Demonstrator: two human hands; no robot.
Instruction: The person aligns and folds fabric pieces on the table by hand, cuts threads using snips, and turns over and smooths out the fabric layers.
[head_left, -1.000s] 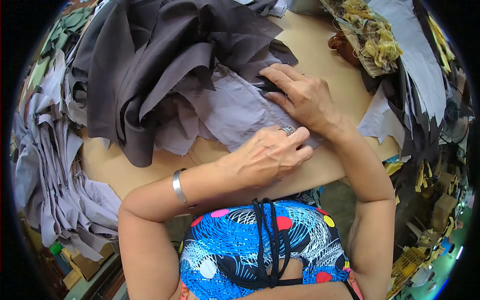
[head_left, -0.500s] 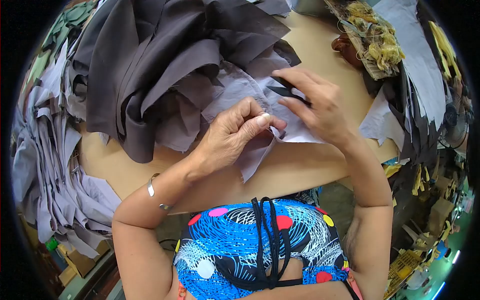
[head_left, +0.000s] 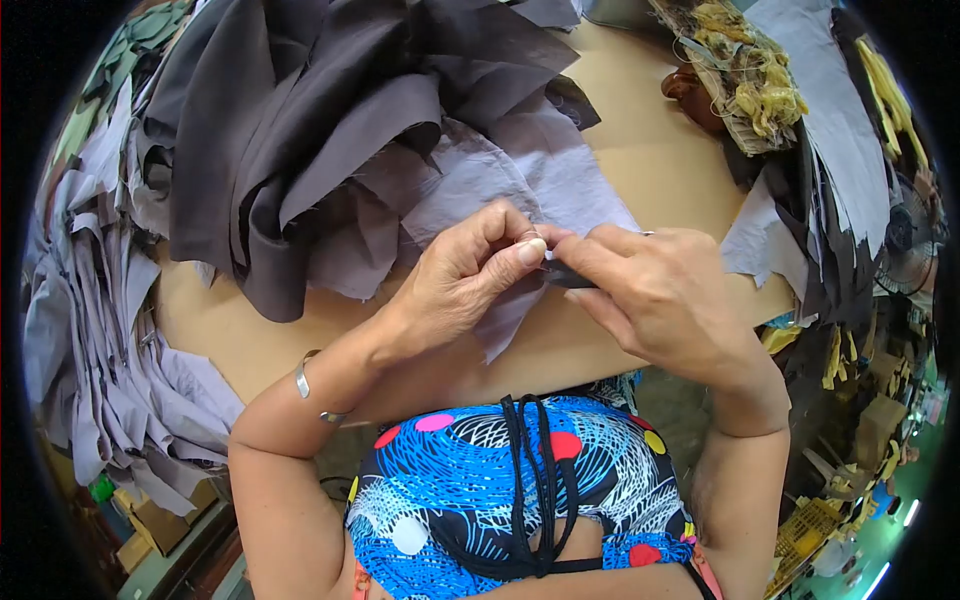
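Left hand: thumb and forefinger pinched together on edge of lavender cloth. Right hand: fingers closed around small black tool, its tip near left thumb; tool mostly hidden by fingers. Hands nearly touching, over near edge of bench. Lavender cloth spread behind hands, one corner hanging below left hand toward near edge. Dark cloth heap overlapping it, stretching to far left corner. Yellow thread tangle near far right corner. Pale strips bunched along left edge.
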